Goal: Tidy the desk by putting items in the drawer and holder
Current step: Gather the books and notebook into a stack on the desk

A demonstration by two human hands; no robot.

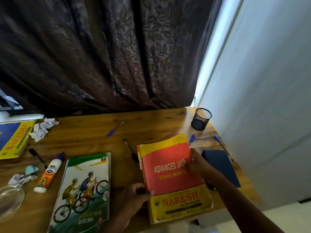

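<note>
Hands met on a thick paperback in the lower middle of the frame. The left hand (pixel 134 197) pinched the lower left edge of the Java book (pixel 170 174), thumb on the cover; the right hand (pixel 196 164) curled its fingers (pixel 188 165) round the right edge, partly covering the title. That book had a red cover with yellow bands at top and bottom, white lettering reading ADVANCED JAVA, NARESH printed in red on the lower band, and worn, curling corners. It lay on the wooden worktop (pixel 151 125). Just left of it lay the Mountain Biking book (pixel 82 192), showing two cyclists. A glue bottle (pixel 49 172) lay further left, white and orange with a purple cap. A dark blue notebook (pixel 222 165) sat right of the right hand. Beyond, blue pens (pixel 116 128) and black pens (pixel 130 150) lay scattered. Crumpled paper (pixel 42 128) sat at the left. The black mesh holder (pixel 201 118) stood upright at the far right corner.
</note>
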